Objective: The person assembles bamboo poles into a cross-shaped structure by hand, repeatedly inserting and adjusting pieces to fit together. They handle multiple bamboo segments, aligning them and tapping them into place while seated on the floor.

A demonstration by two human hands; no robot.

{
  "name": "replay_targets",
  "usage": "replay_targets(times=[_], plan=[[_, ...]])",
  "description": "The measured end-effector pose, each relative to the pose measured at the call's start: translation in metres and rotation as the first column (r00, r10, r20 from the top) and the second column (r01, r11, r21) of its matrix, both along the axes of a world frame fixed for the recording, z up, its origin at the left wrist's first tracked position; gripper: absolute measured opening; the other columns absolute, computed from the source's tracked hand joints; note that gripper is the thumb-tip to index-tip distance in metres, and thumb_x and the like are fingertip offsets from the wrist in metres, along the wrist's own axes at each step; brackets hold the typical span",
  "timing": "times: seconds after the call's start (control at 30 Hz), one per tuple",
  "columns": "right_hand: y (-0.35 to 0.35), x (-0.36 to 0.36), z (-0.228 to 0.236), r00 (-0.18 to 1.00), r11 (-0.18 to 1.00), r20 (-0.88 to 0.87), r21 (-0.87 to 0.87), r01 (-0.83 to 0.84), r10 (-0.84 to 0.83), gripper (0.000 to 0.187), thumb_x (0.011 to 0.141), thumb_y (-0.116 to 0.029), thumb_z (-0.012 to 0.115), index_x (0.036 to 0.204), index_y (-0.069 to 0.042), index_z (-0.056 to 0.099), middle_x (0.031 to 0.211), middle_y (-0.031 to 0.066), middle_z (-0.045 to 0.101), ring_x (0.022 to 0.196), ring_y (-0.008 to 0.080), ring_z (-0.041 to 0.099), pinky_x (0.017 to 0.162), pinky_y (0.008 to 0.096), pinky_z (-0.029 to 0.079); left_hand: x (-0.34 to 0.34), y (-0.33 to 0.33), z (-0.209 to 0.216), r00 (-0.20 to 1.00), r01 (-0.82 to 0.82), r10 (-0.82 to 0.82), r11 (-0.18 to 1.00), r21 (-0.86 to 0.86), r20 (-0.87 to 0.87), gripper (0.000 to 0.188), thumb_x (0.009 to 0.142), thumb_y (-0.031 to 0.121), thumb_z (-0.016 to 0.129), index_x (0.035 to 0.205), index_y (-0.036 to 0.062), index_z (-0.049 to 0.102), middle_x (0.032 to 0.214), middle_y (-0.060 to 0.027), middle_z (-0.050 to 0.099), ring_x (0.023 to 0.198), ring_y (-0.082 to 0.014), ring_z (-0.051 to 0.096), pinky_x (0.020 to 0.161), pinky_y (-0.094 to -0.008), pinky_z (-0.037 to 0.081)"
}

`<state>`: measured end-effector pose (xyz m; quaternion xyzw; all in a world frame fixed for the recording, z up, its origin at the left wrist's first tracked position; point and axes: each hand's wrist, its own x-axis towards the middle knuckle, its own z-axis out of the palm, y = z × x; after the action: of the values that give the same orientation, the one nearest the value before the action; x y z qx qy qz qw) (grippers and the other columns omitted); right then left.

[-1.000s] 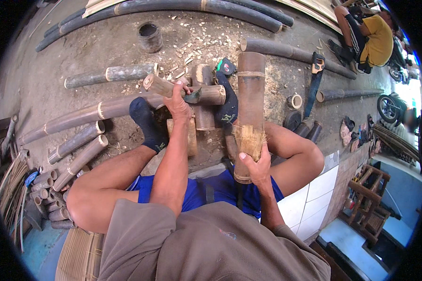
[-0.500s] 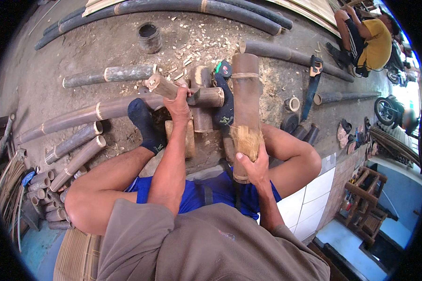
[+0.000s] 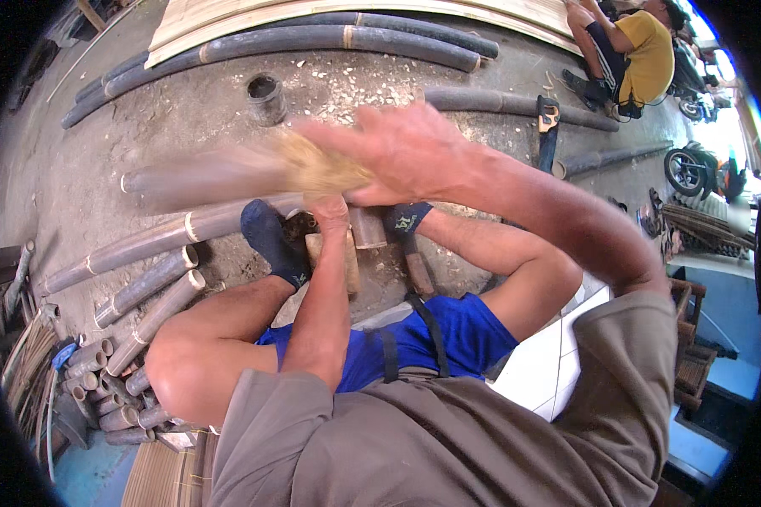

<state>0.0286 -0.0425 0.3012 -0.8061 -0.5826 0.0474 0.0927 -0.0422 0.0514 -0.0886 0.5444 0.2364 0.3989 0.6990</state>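
Note:
My right arm reaches across from the right. My right hand (image 3: 410,156), smeared by motion, is closed on a pale tuft of fibre (image 3: 321,165). A blurred brown length (image 3: 237,169) runs left from the fibre; it looks like a bamboo tube, but motion hides its outline. My left hand (image 3: 328,209) is just below the fibre, fingers closed; what it holds is hidden. Under my hands, between my socked feet, the end of a bamboo piece (image 3: 369,230) shows. Nearer me stands a light wooden block (image 3: 330,260).
A long bamboo pole (image 3: 135,247) and short bamboo pieces (image 3: 156,308) lie left. A dark pot (image 3: 266,100) stands ahead, beside pale chips. A handsaw (image 3: 548,127) lies right, near a seated person in a yellow shirt (image 3: 648,59). Several bamboo lengths (image 3: 101,389) are piled lower left.
My right hand has swung up and left from my lap with the fibre. The upright bamboo tube no longer stands before me. My left hand has lowered slightly; its wooden handle and blade are now hidden.

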Motion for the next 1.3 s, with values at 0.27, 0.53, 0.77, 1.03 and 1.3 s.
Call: replay_targets(times=[0.27, 0.53, 0.77, 1.03, 1.3], plan=[[0.081, -0.01, 0.09, 0.991, 0.9, -0.016, 0.421, -0.113, 0.133, 0.07, 0.075, -0.04, 0.086, 0.134, -0.017, 0.056, 0.082, 0.0168, 0.074, 0.077, 0.0408, 0.075, 0.06, 0.0514, 0.057, 0.0, -0.006, 0.087, 0.992, 0.126, -0.11, 0.943, -0.309, 0.069, 0.005, 0.093, 0.008, 0.07, 0.092, 0.003, 0.07, 0.082, -0.0027, 0.07, 0.071, -0.0131, 0.063, 0.068, -0.0314, 0.05], [0.019, 0.019, -0.019, 0.992, 0.946, 0.005, -0.303, -0.116, 0.124, 0.066, 0.077, -0.036, 0.088, 0.127, -0.004, 0.059, 0.076, 0.0169, 0.072, 0.074, 0.0363, 0.076, 0.062, 0.0475, 0.061, 0.005, -0.015, 0.053, 0.999, -0.027, 0.037, 0.964, -0.266, 0.033, 0.025, 0.09, 0.008, 0.071, 0.112, -0.0045, 0.07, 0.111, -0.0086, 0.073, 0.101, -0.0214, 0.067, 0.096, -0.0385, 0.051], [0.123, -0.008, 0.099, 0.965, 0.716, 0.093, 0.654, -0.245, 0.245, 0.057, 0.079, -0.043, 0.081, 0.127, -0.016, 0.064, 0.077, 0.0141, 0.073, 0.074, 0.0376, 0.074, 0.063, 0.0507, 0.058, -0.004, 0.001, 0.076, 0.995, 0.1, -0.099, 0.932, -0.349, 0.02, 0.013, 0.093, 0.006, 0.067, 0.103, -0.0018, 0.068, 0.095, -0.0073, 0.072, 0.08, -0.0172, 0.066, 0.08, -0.0338, 0.056], [0.008, 0.028, -0.019, 0.99, 0.937, 0.064, -0.335, -0.101, 0.129, 0.085, 0.081, -0.037, 0.085, 0.153, -0.016, 0.045, 0.072, 0.014, 0.07, 0.066, 0.032, 0.074, 0.054, 0.0454, 0.057, 0.005, -0.025, 0.06, 0.999, -0.017, 0.006, 0.974, -0.225, -0.05, 0.026, 0.092, 0.01, 0.065, 0.115, -0.003, 0.069, 0.11, -0.0099, 0.071, 0.099, -0.0222, 0.068, 0.095, -0.0396, 0.054], [0.123, 0.014, 0.088, 0.959, 0.758, 0.144, 0.589, -0.281, 0.244, 0.07, 0.073, -0.041, 0.087, 0.131, -0.013, 0.059, 0.079, 0.0186, 0.072, 0.077, 0.0416, 0.074, 0.067, 0.0529, 0.058, 0.0, -0.024, 0.086, 0.995, 0.085, -0.095, 0.905, -0.416, -0.003, 0.009, 0.091, 0.008, 0.065, 0.096, 0.0011, 0.068, 0.088, -0.0104, 0.072, 0.078, -0.0199, 0.069, 0.077, -0.0364, 0.056]])
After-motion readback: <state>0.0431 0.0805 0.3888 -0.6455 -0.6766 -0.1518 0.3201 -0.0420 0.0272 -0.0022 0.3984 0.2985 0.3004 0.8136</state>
